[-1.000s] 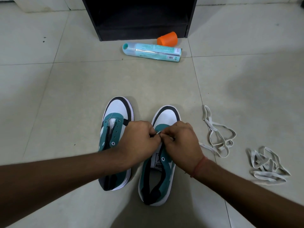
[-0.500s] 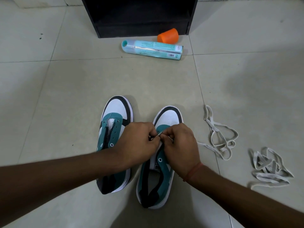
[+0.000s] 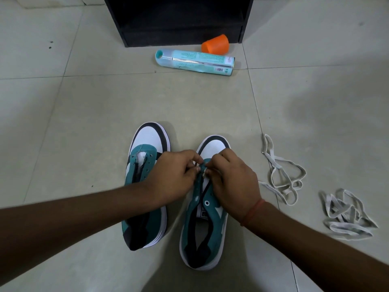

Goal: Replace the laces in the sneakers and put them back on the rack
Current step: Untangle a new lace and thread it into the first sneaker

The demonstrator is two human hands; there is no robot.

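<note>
Over the last second both hands have stayed bunched at the front eyelets of the right teal-and-white suede sneaker [image 3: 205, 209], near centre on the floor. The left hand [image 3: 176, 175] and right hand [image 3: 233, 182] now pinch the white flat lace [image 3: 283, 172] tip lower, seemingly threading it. Lacing has barely begun.

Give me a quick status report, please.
Left hand and right hand both pinching at right sneaker's front eyelets. Left sneaker unlaced. Two loose laces lie right.
</note>
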